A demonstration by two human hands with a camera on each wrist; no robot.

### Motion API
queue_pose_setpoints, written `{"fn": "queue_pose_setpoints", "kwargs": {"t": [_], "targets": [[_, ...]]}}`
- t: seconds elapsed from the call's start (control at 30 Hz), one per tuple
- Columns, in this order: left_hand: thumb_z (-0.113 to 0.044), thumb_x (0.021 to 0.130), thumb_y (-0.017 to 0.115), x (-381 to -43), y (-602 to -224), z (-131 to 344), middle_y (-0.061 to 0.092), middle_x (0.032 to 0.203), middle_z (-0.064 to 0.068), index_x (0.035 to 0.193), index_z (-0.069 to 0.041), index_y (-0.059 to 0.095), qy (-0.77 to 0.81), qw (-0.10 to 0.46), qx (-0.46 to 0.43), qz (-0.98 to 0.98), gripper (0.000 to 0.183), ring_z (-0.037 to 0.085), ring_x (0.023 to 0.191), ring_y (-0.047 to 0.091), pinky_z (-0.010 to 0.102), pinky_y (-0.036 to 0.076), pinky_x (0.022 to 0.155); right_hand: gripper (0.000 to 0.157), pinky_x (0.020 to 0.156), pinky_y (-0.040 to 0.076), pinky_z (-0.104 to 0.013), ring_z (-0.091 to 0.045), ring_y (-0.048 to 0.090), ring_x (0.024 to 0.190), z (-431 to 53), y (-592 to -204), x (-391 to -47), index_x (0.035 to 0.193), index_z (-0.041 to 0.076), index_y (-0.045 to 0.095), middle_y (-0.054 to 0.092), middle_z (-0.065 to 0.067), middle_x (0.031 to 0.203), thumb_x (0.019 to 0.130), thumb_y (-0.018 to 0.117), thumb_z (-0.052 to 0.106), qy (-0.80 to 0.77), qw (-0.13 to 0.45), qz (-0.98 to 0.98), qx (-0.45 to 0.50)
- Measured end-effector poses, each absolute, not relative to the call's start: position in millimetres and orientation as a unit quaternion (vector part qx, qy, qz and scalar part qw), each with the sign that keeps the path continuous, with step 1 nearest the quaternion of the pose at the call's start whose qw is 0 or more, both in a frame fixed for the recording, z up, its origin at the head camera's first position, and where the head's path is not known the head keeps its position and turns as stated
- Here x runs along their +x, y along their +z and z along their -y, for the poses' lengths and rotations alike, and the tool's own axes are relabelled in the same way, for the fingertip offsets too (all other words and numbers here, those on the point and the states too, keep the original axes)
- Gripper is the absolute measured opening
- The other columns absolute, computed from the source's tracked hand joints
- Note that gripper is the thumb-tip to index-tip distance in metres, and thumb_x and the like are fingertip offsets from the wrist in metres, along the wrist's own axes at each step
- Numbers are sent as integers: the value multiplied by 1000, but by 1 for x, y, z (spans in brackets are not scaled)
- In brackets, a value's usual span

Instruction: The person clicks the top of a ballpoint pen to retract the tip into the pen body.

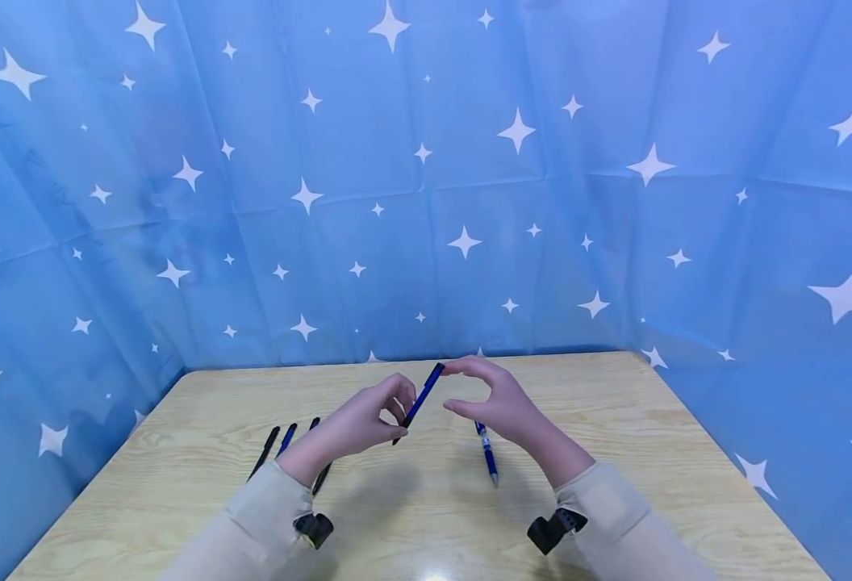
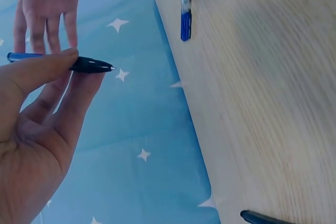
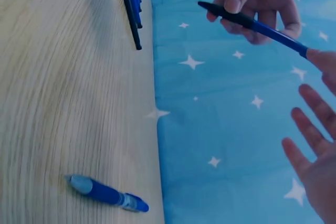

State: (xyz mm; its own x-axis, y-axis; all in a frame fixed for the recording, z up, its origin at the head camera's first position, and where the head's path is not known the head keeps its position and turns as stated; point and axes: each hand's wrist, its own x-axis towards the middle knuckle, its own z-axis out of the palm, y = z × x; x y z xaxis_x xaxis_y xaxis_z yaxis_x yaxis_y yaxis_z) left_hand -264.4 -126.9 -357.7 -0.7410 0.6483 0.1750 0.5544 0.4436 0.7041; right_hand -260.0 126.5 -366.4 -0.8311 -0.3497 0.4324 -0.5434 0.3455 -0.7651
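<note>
A blue pen with a black grip (image 1: 423, 393) is held up over the table, slanting. My left hand (image 1: 361, 421) pinches it near the writing tip between thumb and fingers; in the left wrist view the pen's point (image 2: 113, 68) sticks out past the thumb. My right hand (image 1: 506, 407) is spread, with a fingertip pressing on the pen's far end, as the right wrist view shows at the blue barrel (image 3: 283, 39). Its other fingers (image 3: 310, 135) stay extended, away from the pen.
A blue pen with a silver tip (image 1: 488, 460) lies on the wooden table (image 1: 578, 516) below my right hand. Several black and blue pens (image 1: 265, 450) lie side by side at the left, partly behind my left arm. A blue star-patterned curtain (image 1: 426, 177) surrounds the table.
</note>
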Motion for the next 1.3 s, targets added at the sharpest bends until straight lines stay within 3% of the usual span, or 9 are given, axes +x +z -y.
{"fn": "queue_pose_setpoints", "kwargs": {"t": [0.17, 0.5, 0.7, 0.93, 1.3], "targets": [[7, 86, 70, -259, -359, 121, 57, 98, 0, 112, -14, 51, 421, 48, 345, -838, 38, 15, 90, 63, 28, 55, 74, 39, 102, 36, -58, -22, 51, 123, -120, -362, -255, 125, 19, 65, 62, 5, 122, 87, 76, 19, 517, 112, 803, 274], [-1, 85, 75, -246, -361, 102, 61, 93, 3, 109, -10, 58, 504, 45, 288, -813, 30, 18, 87, 62, 40, 51, 82, 42, 99, 40, -57, -22, 56, 119, -109, -355, -249, 130, 18, 63, 66, 2, 118, 89, 73, 21, 555, 133, 783, 248], [-3, 84, 76, -238, -362, 91, 63, 95, 3, 109, -7, 59, 559, 54, 231, -794, 30, 19, 89, 62, 37, 51, 82, 43, 89, 50, -48, -21, 62, 108, -105, -350, -248, 133, 19, 59, 68, -1, 111, 92, 71, 17, 577, 141, 761, 261], [-1, 83, 76, -233, -367, 82, 64, 95, 5, 106, -3, 60, 625, 60, 185, -756, 28, 22, 89, 62, 35, 53, 78, 43, 89, 52, -36, -19, 65, 101, -105, -349, -247, 133, 16, 59, 69, -4, 108, 92, 68, 6, 599, 153, 731, 288], [1, 81, 77, -228, -365, 66, 63, 91, 6, 102, -1, 62, 670, 60, 132, -728, 26, 19, 81, 64, 35, 56, 72, 44, 84, 54, -36, -28, 68, 94, -106, -348, -248, 133, 5, 56, 67, -21, 110, 91, 63, -7, 659, 139, 675, 302]]}}
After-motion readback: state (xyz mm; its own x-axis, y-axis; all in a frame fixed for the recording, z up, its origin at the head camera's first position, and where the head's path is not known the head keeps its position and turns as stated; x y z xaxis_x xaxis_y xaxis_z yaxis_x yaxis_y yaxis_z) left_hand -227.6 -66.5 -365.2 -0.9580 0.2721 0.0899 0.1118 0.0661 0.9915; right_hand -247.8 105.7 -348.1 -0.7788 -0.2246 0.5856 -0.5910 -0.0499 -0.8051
